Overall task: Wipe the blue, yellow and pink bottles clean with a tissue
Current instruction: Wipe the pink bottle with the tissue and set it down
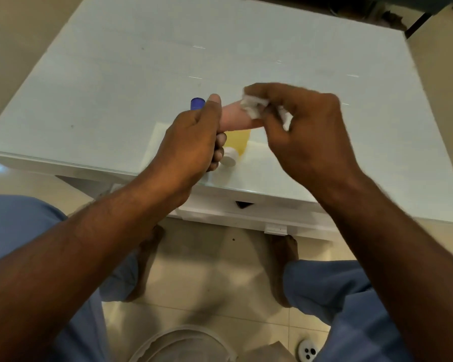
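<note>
My left hand [194,137] grips the pink bottle [234,117] above the near part of the table, holding it roughly level. My right hand [304,126] holds a crumpled white tissue [254,105] pressed against the far end of the pink bottle. Under my hands lies the yellow bottle [238,141] with its white cap [229,158] pointing toward me. The blue bottle [197,103] shows behind my left thumb, mostly hidden.
The pale glass-topped table [115,82] ends at a front edge close to me, with a white drawer below. A white sheet [157,142] lies under the bottles. On the tiled floor are a round basket [183,343] and a drain [307,351].
</note>
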### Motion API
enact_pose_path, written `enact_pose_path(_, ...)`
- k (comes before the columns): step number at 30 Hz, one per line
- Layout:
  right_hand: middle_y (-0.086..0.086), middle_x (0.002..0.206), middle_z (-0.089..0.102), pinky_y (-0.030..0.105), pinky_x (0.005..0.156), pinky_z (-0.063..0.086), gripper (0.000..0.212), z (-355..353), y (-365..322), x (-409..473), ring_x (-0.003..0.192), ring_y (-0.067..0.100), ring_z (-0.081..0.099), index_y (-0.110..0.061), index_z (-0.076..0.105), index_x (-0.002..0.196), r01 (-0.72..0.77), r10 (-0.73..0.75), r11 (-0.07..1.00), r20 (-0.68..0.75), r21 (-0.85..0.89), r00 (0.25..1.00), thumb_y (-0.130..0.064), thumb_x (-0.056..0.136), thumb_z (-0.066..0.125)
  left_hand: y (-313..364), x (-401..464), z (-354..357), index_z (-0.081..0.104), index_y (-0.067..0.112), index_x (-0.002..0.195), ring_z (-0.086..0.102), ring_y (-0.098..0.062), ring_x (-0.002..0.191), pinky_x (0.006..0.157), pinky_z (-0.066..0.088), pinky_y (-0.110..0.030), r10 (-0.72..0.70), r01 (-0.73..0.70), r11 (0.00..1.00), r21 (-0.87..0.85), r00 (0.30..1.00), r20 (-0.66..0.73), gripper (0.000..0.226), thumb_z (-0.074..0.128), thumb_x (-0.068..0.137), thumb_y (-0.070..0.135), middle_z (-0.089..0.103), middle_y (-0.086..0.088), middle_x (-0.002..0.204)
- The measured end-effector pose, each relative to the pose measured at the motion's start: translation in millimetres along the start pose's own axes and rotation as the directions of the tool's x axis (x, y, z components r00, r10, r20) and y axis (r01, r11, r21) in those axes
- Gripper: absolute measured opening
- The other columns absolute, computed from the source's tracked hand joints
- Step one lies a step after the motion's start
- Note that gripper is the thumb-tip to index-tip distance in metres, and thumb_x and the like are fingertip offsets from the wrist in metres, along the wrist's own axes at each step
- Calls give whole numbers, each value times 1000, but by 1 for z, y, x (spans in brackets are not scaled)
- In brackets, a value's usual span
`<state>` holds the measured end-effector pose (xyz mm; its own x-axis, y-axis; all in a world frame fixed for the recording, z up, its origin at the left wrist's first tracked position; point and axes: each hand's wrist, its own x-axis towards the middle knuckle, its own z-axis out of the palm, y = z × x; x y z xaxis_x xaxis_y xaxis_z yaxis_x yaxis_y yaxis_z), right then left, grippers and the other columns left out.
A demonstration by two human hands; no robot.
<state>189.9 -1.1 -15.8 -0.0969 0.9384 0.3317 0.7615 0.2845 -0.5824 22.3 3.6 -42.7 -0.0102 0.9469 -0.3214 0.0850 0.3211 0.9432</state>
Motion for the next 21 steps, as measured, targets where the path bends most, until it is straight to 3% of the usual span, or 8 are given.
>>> enact_pose_path(4,-5,127,75,31,102,54,33,1,0,-4,116,13,68,-22,71,133,-49,49,998,-9,-42,999,-18,104,58,0,-2,3,57,16,81,50,-7,48,50,47,-23,17,-17,1000,-13,1000,5,47,37,103,52,53,4,58)
enact_pose_path(7,5,131,73,41,108,53,37,15,-20,-17,121,23,67,-13,68,135,134,-126,988,102,-76,987,-9,99,57,-3,-2,3,61,15,80,50,-6,49,50,46,-21,52,-53,998,27,999,13,51,34,105,50,53,6,57)
enact_pose_path(9,10,130,73,39,109,51,38,17,-25,-19,123,28,67,-10,68,133,240,-225,966,142,-99,964,-10,97,57,-3,-3,2,60,20,72,50,-4,46,48,46,-19,56,-56,998,3,998,7,50,34,106,47,54,6,55)
enact_pose_path(11,2,128,76,36,107,54,36,11,-21,-11,120,21,69,-16,72,132,172,-164,982,90,-81,982,-15,98,59,-3,-2,0,60,23,70,51,-5,46,49,47,-19,53,-53,998,17,999,0,51,35,105,49,54,5,56)
enact_pose_path(13,-6,124,77,28,103,54,33,3,-11,-2,115,12,70,-22,75,128,10,-10,998,-2,-61,1000,-19,98,62,-1,-3,1,58,19,75,50,-6,46,50,48,-23,41,-41,999,10,999,-3,48,37,104,51,53,4,57)
enact_pose_path(16,-9,120,78,21,96,52,31,-3,-1,4,109,10,70,-24,77,124,-122,116,989,-72,-81,991,-21,97,61,0,-2,2,56,16,79,49,-8,47,50,48,-24,51,-51,999,2,999,-3,46,38,103,51,52,3,58)
enact_pose_path(18,-7,120,78,21,96,53,31,4,-9,-4,108,10,71,-21,76,124,-76,74,996,-57,-37,996,-17,97,61,-1,-2,1,57,17,79,49,-7,48,50,47,-22,69,-69,997,21,998,0,47,37,103,52,51,4,57)
enact_pose_path(21,7,125,76,36,104,53,33,19,-28,-22,115,25,72,-9,72,127,147,-143,988,76,-50,987,-10,95,61,-6,-3,1,59,18,76,50,-3,45,47,46,-18,74,-73,997,38,997,-23,48,34,105,48,54,7,52)
